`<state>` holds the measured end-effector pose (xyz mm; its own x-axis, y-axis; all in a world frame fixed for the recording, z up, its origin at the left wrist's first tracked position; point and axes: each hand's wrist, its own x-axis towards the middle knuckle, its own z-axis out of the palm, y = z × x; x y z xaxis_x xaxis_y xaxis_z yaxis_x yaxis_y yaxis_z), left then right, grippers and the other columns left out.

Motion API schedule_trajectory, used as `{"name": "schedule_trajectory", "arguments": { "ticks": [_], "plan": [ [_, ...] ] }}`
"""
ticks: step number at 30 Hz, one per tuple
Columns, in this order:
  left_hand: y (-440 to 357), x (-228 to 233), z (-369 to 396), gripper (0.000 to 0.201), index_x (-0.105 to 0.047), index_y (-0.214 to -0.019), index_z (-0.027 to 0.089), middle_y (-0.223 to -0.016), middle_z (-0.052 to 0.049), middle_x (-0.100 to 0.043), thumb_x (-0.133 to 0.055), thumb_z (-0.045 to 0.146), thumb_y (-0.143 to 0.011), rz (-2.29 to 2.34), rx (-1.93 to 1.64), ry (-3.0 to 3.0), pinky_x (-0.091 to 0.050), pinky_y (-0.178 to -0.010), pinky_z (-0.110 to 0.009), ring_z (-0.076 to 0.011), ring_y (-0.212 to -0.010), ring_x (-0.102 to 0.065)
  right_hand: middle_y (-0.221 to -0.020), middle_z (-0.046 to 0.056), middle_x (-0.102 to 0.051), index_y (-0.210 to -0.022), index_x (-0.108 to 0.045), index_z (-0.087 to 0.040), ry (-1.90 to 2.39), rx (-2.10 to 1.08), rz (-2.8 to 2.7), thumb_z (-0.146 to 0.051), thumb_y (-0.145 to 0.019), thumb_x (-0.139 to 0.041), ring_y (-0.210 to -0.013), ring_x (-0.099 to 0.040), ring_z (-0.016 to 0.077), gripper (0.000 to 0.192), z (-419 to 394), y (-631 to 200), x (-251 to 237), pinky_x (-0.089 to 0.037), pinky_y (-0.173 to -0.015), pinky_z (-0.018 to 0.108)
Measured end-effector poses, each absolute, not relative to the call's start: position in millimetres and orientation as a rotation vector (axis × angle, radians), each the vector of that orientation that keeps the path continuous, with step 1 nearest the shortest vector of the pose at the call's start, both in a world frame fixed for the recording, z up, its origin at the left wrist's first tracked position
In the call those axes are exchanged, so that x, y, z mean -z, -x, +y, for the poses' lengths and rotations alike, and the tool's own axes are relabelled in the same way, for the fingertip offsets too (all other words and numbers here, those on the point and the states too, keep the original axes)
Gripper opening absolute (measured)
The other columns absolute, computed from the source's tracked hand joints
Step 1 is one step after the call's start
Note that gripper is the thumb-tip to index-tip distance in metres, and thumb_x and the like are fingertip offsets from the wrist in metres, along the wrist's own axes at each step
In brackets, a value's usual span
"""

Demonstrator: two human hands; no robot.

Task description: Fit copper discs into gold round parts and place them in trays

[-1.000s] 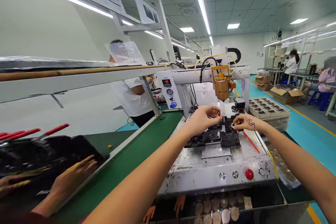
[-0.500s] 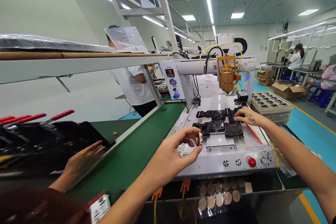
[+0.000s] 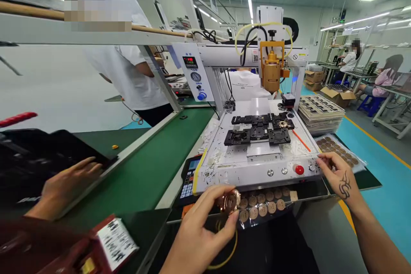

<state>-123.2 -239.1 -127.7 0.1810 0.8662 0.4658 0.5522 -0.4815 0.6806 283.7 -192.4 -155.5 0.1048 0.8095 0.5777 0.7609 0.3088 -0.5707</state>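
Left hand [image 3: 199, 231] pinches a round copper part [image 3: 230, 201] near the machine's front edge, just left of the tray of discs [image 3: 266, 209]; right hand [image 3: 337, 175], fingers loose and empty, rests by the control knob [image 3: 311, 167] at far right.

White machine bed [image 3: 257, 165] bearing black fixture blocks [image 3: 258, 130] at centre, orange rod [image 3: 301, 140] right of the blocks, red button [image 3: 299, 170] on the front edge before them, green conveyor belt [image 3: 154, 162] left of the blocks

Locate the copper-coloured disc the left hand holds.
Head view, bottom centre: the copper-coloured disc sits pinched in the left hand, just before the machine's front edge, beside the tray of discs.
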Motion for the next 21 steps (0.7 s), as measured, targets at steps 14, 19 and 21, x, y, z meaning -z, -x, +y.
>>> {"name": "schedule_trajectory", "arguments": {
  "ticks": [14, 19, 21],
  "plan": [
    [71.6, 200.7, -250.2, 0.036, -0.070, -0.118, 0.024, -0.118, -0.008, -0.080, -0.076, 0.017, -0.082, 1.039, -0.854, -1.891, -0.060, -0.101, -0.040, -0.0260, -0.108, -0.076, -0.097, 0.007, -0.064, -0.102, -0.065, -0.025, 1.402, 0.083, -1.633, -0.039, -0.103, -0.074, -0.093, -0.061, 0.0301, 0.017, -214.9, -259.9, 205.1, -0.051, -0.087, 0.048],
    [35.8, 239.6, -224.9, 0.036, -0.073, -0.110, 0.023, -0.147, -0.015, -0.073, -0.083, 0.017, -0.076, 0.885, -0.674, -1.904, -0.043, -0.126, -0.052, -0.0366, -0.146, -0.061, -0.095, 0.008, -0.075, -0.110, -0.076, -0.030, 1.233, -0.254, -2.103, -0.024, -0.108, -0.062, -0.087, -0.072, 0.0285, 0.016, -239.4, -210.0, 237.3, -0.062, -0.079, 0.043],
    [30.6, 244.2, -217.3, 0.036, -0.074, -0.111, 0.022, -0.150, -0.016, -0.071, -0.083, 0.017, -0.077, 0.880, -0.655, -1.898, -0.043, -0.127, -0.050, -0.0361, -0.147, -0.060, -0.101, 0.011, -0.076, -0.117, -0.078, -0.028, 1.226, -0.306, -2.181, -0.024, -0.108, -0.061, -0.092, -0.072, 0.0312, 0.020, -234.9, -204.5, 248.5, -0.062, -0.082, 0.046]
  ]
}}
